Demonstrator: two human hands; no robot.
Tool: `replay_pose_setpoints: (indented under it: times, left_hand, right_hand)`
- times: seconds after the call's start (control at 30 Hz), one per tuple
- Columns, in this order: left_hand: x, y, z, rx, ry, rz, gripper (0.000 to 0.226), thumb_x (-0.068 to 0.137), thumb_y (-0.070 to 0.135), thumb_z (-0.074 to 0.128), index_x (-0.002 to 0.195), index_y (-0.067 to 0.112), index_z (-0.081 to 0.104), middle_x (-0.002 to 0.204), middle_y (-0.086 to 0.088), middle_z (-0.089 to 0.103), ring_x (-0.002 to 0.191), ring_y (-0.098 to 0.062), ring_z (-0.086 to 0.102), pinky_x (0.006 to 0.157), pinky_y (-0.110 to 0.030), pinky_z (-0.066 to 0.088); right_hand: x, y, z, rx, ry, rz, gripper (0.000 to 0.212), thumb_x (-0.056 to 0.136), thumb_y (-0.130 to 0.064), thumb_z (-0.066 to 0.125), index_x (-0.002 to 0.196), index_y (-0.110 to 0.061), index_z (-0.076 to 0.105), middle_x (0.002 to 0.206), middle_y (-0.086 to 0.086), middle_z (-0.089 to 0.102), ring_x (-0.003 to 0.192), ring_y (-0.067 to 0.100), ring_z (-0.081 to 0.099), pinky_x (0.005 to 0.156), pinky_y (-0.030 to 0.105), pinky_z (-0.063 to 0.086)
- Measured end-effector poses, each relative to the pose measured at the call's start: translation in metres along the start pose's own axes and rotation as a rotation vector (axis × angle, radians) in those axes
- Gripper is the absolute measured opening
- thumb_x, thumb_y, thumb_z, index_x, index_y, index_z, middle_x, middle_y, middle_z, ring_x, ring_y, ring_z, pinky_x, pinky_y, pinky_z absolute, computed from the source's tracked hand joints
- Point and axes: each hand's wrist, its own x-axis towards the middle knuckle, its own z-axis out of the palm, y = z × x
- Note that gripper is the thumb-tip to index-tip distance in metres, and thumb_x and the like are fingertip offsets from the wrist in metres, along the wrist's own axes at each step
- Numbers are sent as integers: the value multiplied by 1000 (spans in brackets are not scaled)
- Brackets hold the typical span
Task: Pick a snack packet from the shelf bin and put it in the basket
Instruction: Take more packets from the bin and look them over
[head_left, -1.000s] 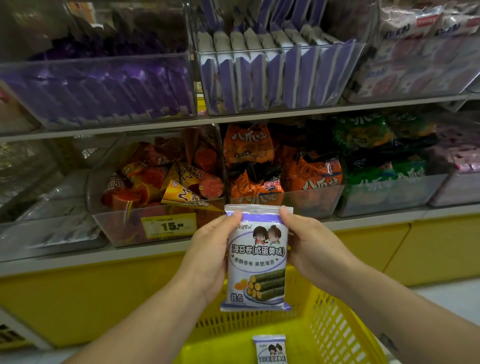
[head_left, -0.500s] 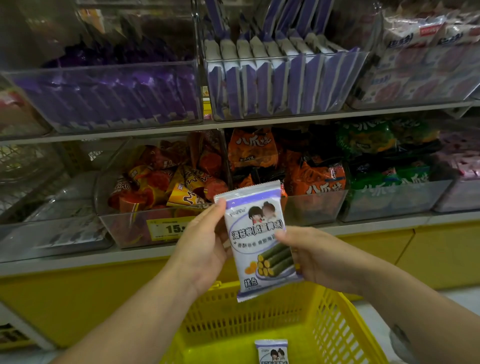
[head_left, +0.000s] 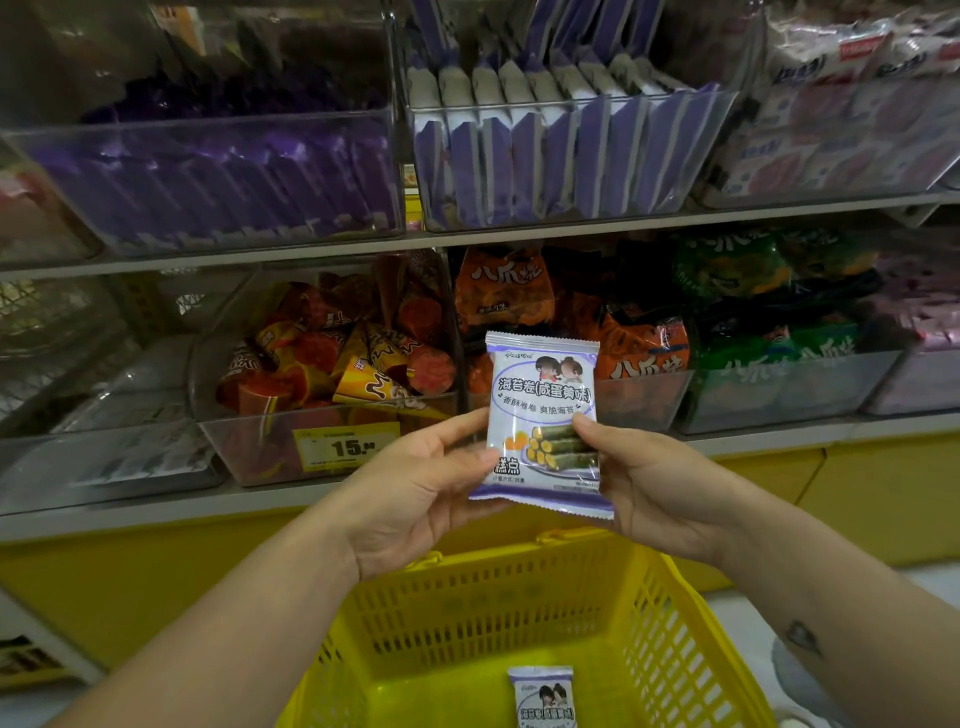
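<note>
A yellow price tag (head_left: 345, 447) is hanging on a clear bin (head_left: 244, 452) of cone snacks (head_left: 363, 379) on the lower shelf. Beside it, the person's left hand (head_left: 415, 493) is pinching the lower left edge of a purple-and-white seaweed roll packet (head_left: 543, 415), thumb on its front. The right hand (head_left: 654, 488) is pinching the opposite edge. The packet is standing upright in the air above a yellow basket (head_left: 493, 608), where a matching packet (head_left: 543, 699) is lying on the bottom.

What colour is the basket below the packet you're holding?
Yellow: the basket has slotted plastic walls, seen best in the head view.
</note>
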Motion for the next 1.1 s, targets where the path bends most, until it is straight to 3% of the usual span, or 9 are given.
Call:
replay_pose_setpoints:
  times: [0.1, 0.2, 0.37, 0.47, 0.53, 0.63, 0.77, 0.9, 1.1]
  left_hand:
    - [3, -4, 4, 172, 115, 111, 50, 83, 1, 62, 124, 28, 53, 116, -6, 71, 97, -20, 71, 75, -37, 61]
    - [6, -9, 11, 570, 269, 308, 51, 92, -1, 58, 119, 41, 52, 123, 12, 63, 110, -7, 64, 88, -29, 55]
    - [2, -19, 28, 440, 40, 269, 48, 82, 46, 54, 128, 51, 40, 124, 32, 59, 115, 9, 55, 91, -13, 48]
    - [-1, -24, 32, 333, -25, 151, 50, 82, 62, 51, 130, 50, 43, 131, 22, 60, 117, 1, 58, 99, -25, 48]
    - [-3, -24, 32, 278, -24, 121, 52, 86, 53, 48, 136, 38, 45, 131, 12, 62, 120, -7, 58, 106, -35, 44]
    - [-3, -19, 26, 226, -5, 149, 40, 85, 41, 50, 124, 35, 55, 118, 8, 70, 110, -11, 66, 88, -29, 56]
    - [0, -16, 18, 320, 92, 294, 38, 82, 38, 54, 119, 47, 52, 115, 17, 69, 105, -8, 67, 75, -24, 57]
    - [2, -18, 16, 443, 149, 431, 53, 82, 36, 57, 121, 68, 40, 127, 21, 60, 115, 1, 59, 84, -24, 55]
    - [5, -20, 7, 421, 173, 391, 63, 95, 21, 52, 142, 55, 26, 124, 15, 63, 117, -9, 61, 89, -40, 57]
  right_hand:
    - [1, 1, -1, -86, 32, -66, 45, 82, -34, 57, 117, -7, 64, 115, 17, 70, 103, 28, 68, 85, 40, 58]
    - [0, 4, 2, -220, 89, -206, 50, 79, -39, 62, 119, -10, 61, 113, 10, 72, 104, 24, 69, 82, 39, 58]
    - [1, 20, 14, -465, 221, -351, 63, 62, -65, 67, 106, -22, 60, 103, -4, 73, 98, 10, 69, 85, 39, 56]
    - [3, 25, 17, -402, 152, -344, 58, 72, -68, 57, 99, -17, 60, 101, -1, 70, 100, 8, 67, 81, 33, 58]
    - [4, 24, 16, -386, 139, -336, 48, 79, -56, 56, 98, -12, 56, 92, -4, 70, 90, 5, 68, 73, 26, 56]
    - [4, 22, 9, -369, 177, -343, 19, 87, -27, 64, 97, -18, 51, 86, -9, 72, 84, 7, 70, 77, 35, 56]
    - [0, 16, 4, -405, 187, -421, 61, 73, -26, 74, 125, -33, 44, 103, -6, 72, 96, 12, 70, 75, 33, 60]
    - [-3, 18, 7, -682, 169, -560, 63, 86, -13, 69, 133, -44, 38, 105, -24, 64, 102, 0, 64, 74, 17, 55]
    - [-9, 11, 15, -900, 123, -685, 91, 87, -22, 69, 133, -72, 9, 115, -34, 56, 107, -8, 58, 74, 13, 54]
